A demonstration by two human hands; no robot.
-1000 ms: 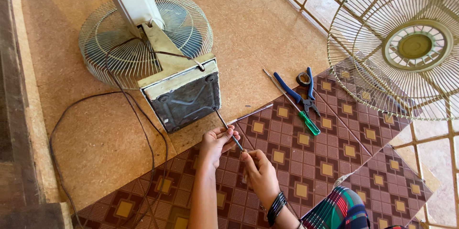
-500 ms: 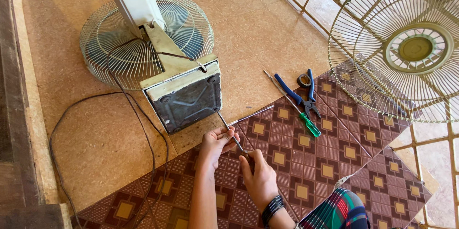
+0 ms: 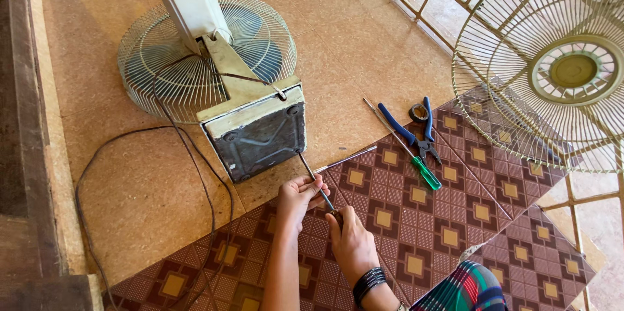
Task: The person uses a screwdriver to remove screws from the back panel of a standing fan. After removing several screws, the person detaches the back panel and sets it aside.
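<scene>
A pale fan lies on the floor with the dark underside of its base [image 3: 260, 135] facing me and its grille [image 3: 195, 57] beyond. My right hand [image 3: 351, 241], with black bands on the wrist, is shut on the handle of a screwdriver [image 3: 318, 187]. The thin shaft runs up to the lower right corner of the base. My left hand [image 3: 299, 195] pinches that shaft just below the base.
Blue-handled pliers [image 3: 411, 130], a green-handled screwdriver [image 3: 426, 172] and a thin metal rod [image 3: 346, 159] lie on a brown patterned mat [image 3: 455, 226]. A detached fan grille [image 3: 559, 70] stands at the right. A black cord [image 3: 162, 155] loops over the floor at the left.
Both hands stay at the corner of the base with the screwdriver; the right hand has shifted only slightly.
</scene>
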